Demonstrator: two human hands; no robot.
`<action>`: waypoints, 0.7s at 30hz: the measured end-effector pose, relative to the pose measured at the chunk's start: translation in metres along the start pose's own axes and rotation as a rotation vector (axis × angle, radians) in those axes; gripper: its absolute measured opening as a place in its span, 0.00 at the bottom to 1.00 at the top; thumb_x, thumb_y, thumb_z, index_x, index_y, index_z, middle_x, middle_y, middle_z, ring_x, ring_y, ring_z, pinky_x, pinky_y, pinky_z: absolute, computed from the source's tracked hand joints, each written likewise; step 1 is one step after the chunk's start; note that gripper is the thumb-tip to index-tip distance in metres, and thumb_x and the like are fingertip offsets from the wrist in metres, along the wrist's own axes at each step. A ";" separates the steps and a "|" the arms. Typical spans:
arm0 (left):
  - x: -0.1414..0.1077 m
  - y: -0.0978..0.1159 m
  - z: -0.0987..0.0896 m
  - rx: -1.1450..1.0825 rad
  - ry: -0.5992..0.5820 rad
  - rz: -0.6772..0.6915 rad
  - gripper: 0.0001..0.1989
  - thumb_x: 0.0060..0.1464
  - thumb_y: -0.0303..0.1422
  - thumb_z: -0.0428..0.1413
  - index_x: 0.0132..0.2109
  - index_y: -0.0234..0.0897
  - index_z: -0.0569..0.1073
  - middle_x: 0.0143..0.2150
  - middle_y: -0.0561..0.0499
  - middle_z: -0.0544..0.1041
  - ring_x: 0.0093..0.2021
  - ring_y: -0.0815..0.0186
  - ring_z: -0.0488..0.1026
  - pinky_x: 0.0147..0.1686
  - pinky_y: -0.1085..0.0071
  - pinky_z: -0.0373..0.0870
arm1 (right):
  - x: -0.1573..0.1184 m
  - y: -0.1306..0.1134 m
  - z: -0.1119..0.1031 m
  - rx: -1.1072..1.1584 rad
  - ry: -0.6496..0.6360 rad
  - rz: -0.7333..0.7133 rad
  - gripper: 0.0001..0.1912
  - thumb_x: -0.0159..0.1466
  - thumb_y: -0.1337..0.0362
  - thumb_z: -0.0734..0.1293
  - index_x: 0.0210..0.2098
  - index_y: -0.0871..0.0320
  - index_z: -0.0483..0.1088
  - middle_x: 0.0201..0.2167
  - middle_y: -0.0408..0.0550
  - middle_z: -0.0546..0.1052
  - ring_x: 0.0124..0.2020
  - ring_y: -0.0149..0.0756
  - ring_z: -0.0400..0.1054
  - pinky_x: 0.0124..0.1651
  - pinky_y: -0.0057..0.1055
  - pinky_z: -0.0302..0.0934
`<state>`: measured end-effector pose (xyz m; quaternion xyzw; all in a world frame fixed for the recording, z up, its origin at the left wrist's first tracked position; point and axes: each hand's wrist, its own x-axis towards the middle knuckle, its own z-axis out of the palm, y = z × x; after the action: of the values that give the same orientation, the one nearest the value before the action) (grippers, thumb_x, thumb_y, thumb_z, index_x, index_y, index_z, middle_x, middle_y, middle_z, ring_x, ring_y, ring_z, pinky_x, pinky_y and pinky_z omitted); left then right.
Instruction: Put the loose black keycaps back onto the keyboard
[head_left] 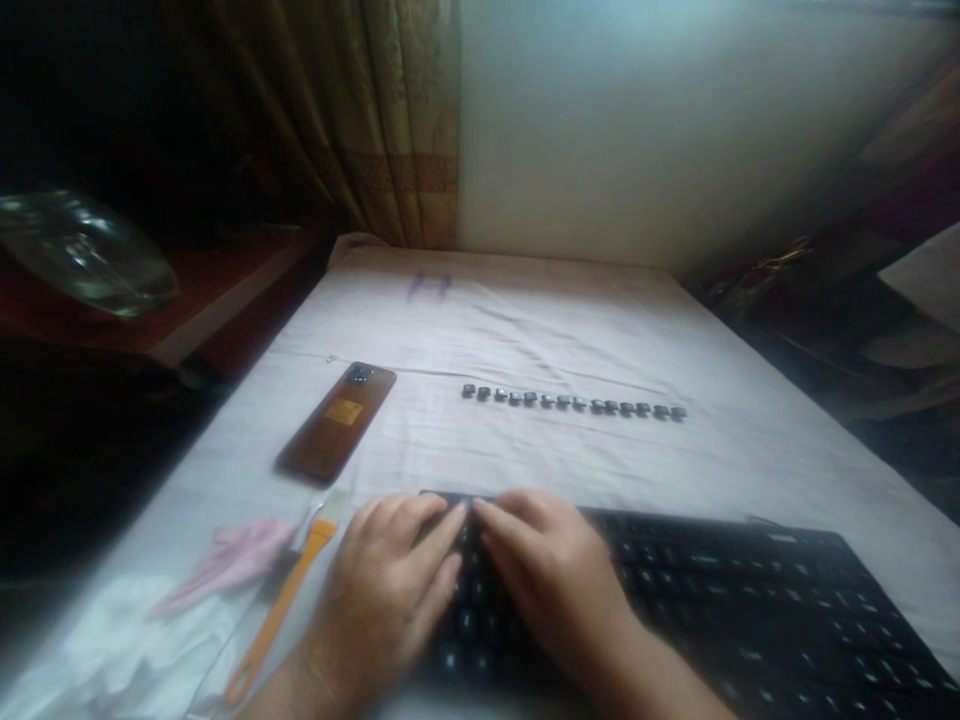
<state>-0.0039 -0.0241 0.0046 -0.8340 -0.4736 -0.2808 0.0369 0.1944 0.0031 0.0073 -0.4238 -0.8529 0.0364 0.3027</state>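
A black keyboard lies at the near edge of the view, running off toward the right. My left hand is closed on its upper left part, the fingers bent over the top row. From the other side my right hand is closed on the same spot, its index fingertip almost meeting the left one. Blur and the fingers hide whatever key is between the fingertips. Farther back, several small dark keycaps sit in a long row on the pale cloth.
A brown phone lies face down at the left. Nearer are an orange-handled brush, a pink cloth and crumpled white material. A glass bowl stands on a wooden shelf. A curtain hangs behind.
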 end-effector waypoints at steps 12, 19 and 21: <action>0.001 0.000 0.000 0.020 0.019 0.005 0.15 0.62 0.29 0.50 0.52 0.36 0.76 0.46 0.44 0.77 0.46 0.56 0.72 0.47 0.59 0.67 | 0.009 0.001 0.009 0.032 -0.012 0.139 0.08 0.66 0.67 0.66 0.36 0.52 0.78 0.29 0.42 0.78 0.29 0.33 0.71 0.32 0.27 0.58; 0.001 0.000 0.000 0.027 0.018 0.006 0.15 0.62 0.29 0.50 0.53 0.36 0.76 0.46 0.44 0.77 0.47 0.56 0.72 0.47 0.59 0.68 | 0.008 -0.001 0.008 0.015 0.047 0.114 0.09 0.68 0.67 0.63 0.39 0.55 0.77 0.30 0.45 0.78 0.30 0.34 0.71 0.34 0.28 0.59; 0.000 0.000 0.000 0.020 0.010 -0.001 0.16 0.62 0.29 0.50 0.53 0.36 0.76 0.47 0.44 0.76 0.47 0.56 0.71 0.47 0.58 0.67 | 0.007 -0.003 0.006 0.019 0.084 0.071 0.11 0.69 0.66 0.61 0.40 0.56 0.76 0.30 0.46 0.78 0.30 0.34 0.71 0.34 0.28 0.59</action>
<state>-0.0034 -0.0239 0.0044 -0.8318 -0.4768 -0.2802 0.0477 0.1853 0.0076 0.0065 -0.4519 -0.8236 0.0373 0.3407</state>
